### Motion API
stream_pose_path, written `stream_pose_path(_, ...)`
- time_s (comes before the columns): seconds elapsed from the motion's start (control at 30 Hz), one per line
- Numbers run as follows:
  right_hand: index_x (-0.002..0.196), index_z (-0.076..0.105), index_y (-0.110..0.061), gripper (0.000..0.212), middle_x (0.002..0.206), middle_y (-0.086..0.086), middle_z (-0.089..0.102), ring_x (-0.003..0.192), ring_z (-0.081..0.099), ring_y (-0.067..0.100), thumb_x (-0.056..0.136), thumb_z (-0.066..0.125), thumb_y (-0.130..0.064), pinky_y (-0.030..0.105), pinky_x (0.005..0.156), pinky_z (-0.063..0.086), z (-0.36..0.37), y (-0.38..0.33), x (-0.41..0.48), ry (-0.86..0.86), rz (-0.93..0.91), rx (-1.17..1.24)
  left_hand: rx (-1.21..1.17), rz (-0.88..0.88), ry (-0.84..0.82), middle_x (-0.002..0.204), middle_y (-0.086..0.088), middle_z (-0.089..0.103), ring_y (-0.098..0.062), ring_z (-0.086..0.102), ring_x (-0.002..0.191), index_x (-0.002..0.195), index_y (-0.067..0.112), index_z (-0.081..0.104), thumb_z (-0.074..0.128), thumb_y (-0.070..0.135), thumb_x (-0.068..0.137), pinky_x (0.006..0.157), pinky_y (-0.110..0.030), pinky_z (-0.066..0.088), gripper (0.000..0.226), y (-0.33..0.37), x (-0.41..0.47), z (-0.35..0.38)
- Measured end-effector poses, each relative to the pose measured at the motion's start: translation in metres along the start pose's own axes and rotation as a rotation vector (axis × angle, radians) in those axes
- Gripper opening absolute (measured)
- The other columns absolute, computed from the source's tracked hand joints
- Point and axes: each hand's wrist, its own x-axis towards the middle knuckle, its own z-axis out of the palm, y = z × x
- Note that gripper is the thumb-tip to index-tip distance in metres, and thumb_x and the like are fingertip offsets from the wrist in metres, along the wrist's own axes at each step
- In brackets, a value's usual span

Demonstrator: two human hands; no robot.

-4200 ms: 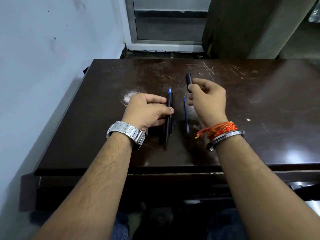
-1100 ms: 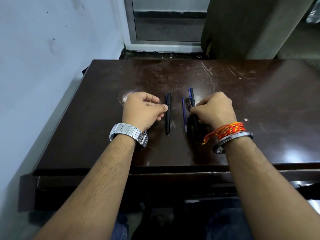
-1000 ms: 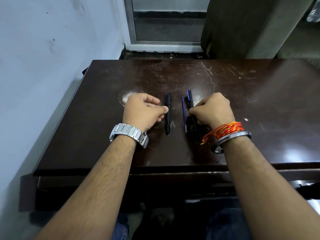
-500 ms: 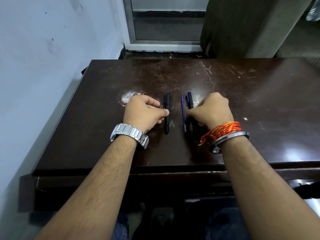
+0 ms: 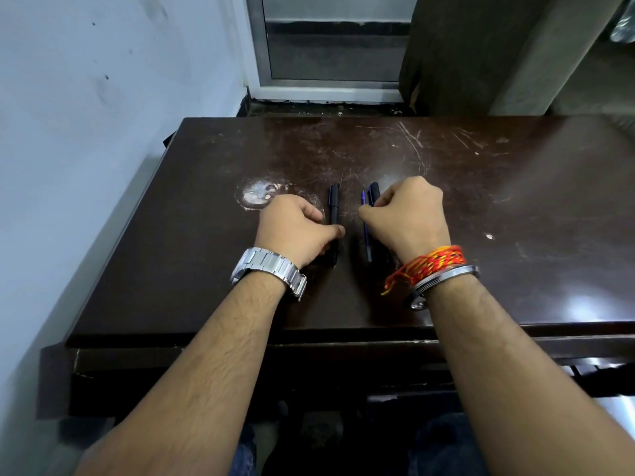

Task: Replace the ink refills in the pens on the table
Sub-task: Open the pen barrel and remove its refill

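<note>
Scuffed dark bench (image 5: 481, 207) by a pale wall carries the work. One black pen (image 5: 334, 214) lies at centre, its near end under the left hand (image 5: 292, 231), whose curled grip presses it down. Right of it a thin blue refill (image 5: 365, 231) lies beside a second pen (image 5: 374, 195); the right hand (image 5: 409, 214) covers both, grip curled tight, on which I cannot tell. Both are round, so a careless lift could roll the loose refill toward the near edge.

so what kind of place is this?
Probably a plain room in a home or small office: a scratched dark wooden desk against a painted wall, with a metal-framed door behind it. Nothing marks it as a workshop.
</note>
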Motion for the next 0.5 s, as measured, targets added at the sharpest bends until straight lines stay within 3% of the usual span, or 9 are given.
stream_pose_path(0.17, 0.078, 0.072, -0.005, 0.018, 0.080, 0.014, 0.070, 0.082, 0.068, 0.028, 0.076, 0.069, -0.023, 0.024, 0.068, 0.049, 0.008, -0.003, -0.002, -0.040, -0.001, -0.004, 0.129, 0.036, 0.046, 0.072, 0.001, 0.072, -0.013, 0.070, 0.068, 0.074, 0.021, 0.066, 0.086, 0.038, 0.060, 0.066, -0.027, 0.058, 0.030, -0.003, 0.000, 0.005)
stream_pose_path(0.37, 0.068, 0.069, -0.017, 0.010, 0.078, 0.006, 0.067, 0.082, 0.068, 0.022, 0.076, 0.071, -0.023, 0.020, 0.067, 0.043, 0.012, -0.007, -0.008, -0.075, -0.024, 0.030, 0.205, 0.086, 0.058, 0.071, -0.001, 0.072, -0.016, 0.069, 0.074, 0.072, 0.014, 0.071, 0.081, 0.025, 0.062, 0.069, -0.026, 0.056, 0.019, -0.003, 0.002, 0.005)
stream_pose_path(0.5, 0.071, 0.074, -0.015, 0.013, 0.067, -0.001, 0.064, 0.077, 0.065, 0.015, 0.078, 0.071, -0.026, 0.018, 0.065, 0.040, 0.016, -0.009, -0.009, -0.075, -0.083, 0.074, 0.252, 0.106, 0.041, 0.068, -0.010, 0.073, -0.024, 0.069, 0.069, 0.073, 0.006, 0.075, 0.075, 0.025, 0.059, 0.061, -0.036, 0.057, 0.023, 0.000, 0.000, 0.002)
